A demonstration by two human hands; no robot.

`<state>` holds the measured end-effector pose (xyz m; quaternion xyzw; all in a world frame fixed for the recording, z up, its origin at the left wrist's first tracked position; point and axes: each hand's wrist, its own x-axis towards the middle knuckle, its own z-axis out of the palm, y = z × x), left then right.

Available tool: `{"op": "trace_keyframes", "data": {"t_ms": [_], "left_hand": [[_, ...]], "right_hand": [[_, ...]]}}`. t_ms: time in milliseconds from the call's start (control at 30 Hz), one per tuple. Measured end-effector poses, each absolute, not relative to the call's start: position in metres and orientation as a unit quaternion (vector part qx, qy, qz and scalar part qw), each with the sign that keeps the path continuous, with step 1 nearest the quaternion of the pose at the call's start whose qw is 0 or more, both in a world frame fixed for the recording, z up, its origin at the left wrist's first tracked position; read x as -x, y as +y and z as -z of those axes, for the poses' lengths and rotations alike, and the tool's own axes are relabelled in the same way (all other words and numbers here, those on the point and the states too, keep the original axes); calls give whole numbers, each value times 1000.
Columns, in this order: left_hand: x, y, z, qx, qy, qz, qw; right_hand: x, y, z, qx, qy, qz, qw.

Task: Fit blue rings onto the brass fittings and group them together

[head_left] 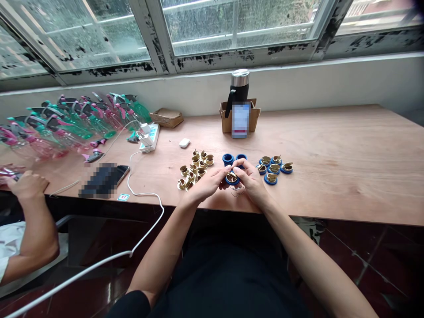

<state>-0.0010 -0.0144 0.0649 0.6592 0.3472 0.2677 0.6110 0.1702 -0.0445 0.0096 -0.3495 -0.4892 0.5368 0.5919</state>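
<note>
Between my left hand (212,182) and my right hand (249,176) is a blue ring with a gold-coloured metal fitting (232,177) seated in it. Fingers of both hands close around its edge from either side. Just behind my fingertips stand blue plastic rings (228,158), partly covered by my right hand. Thin wire rings (237,192) lie under my hands near the table's front edge. To the left is a cluster of loose gold fittings (193,169) with tilted flaps. On the right sit several gold fittings in blue rings (274,168).
A black flask (240,90) stands in a cardboard box (226,123) at the back. Leftward are a white case (184,143), a power strip (150,138), a phone (105,179), a trailing white cable (159,198) and many spray bottles (76,119). Another person's hand (28,185) is at far left.
</note>
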Motion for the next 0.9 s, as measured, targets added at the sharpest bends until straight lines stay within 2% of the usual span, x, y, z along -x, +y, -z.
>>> {"op": "trace_keyframes", "data": {"t_ms": [300, 700, 900], "left_hand": [[2, -6, -55, -669, 324, -264, 614], [-5, -10, -52, -615, 326, -294, 654], [-2, -11, -57, -649, 312, -280, 635]], "right_hand": [[-173, -42, -6, 332, -500, -547, 584], [-170, -40, -9, 343, -484, -477, 648], [-171, -42, -8, 334, -479, -518, 625]]}}
